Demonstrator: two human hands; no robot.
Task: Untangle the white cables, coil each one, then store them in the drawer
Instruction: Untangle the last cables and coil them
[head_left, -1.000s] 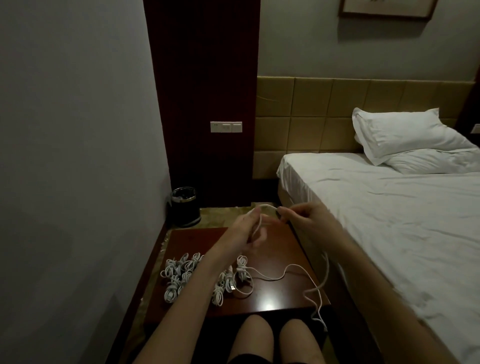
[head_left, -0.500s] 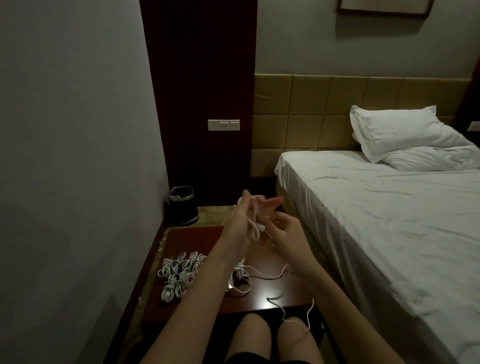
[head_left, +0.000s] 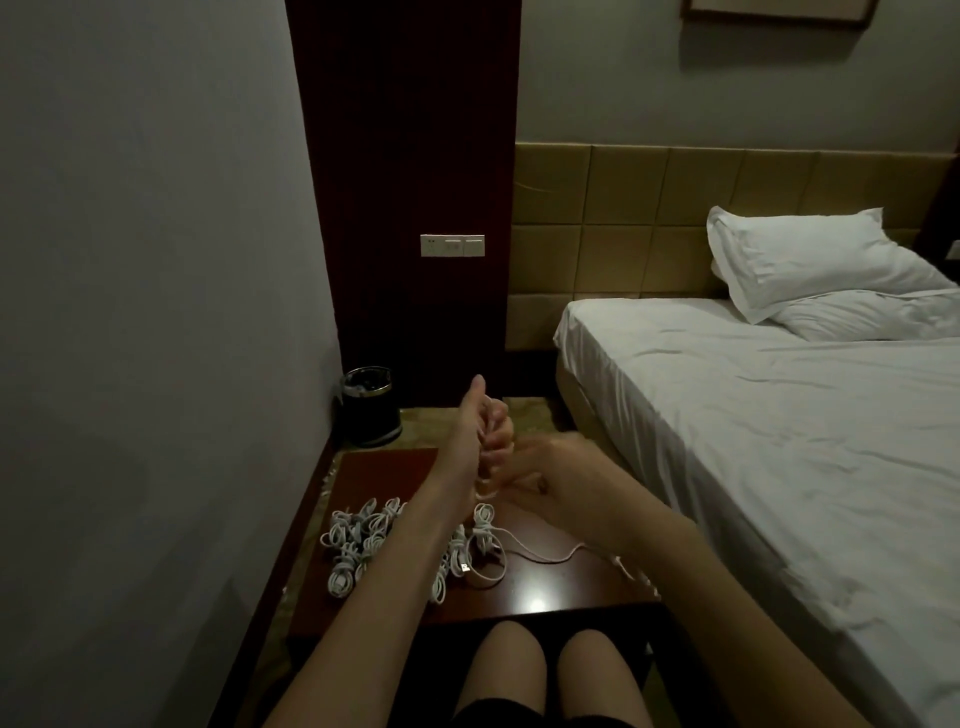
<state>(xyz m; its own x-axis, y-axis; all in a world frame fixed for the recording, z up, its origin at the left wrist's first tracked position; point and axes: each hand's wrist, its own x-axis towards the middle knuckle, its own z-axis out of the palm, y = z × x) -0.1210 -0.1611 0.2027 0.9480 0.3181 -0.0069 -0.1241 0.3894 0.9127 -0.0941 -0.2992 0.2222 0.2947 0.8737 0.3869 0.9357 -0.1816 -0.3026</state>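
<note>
My left hand (head_left: 480, 431) is raised over the dark red nightstand (head_left: 545, 592), thumb up, fingers curled round loops of a white cable (head_left: 540, 555). My right hand (head_left: 553, 480) is close beside it, blurred, pinching the same cable just below the left fingers. The free end trails down across the wood toward the right edge. A pile of several coiled white cables (head_left: 363, 540) lies on the left part of the top, partly hidden by my left forearm. No drawer is visible.
A black waste bin (head_left: 370, 405) stands on the floor behind the nightstand by the wall. The bed (head_left: 779, 441) with white sheets and pillows runs along the right. A dark wood panel with a switch plate (head_left: 452, 245) rises behind. My knees are below the nightstand's front edge.
My hands have come together. The right hand moved down and left to the left hand, and the cable's loose tail shortened and pulled up from my lap onto the nightstand.
</note>
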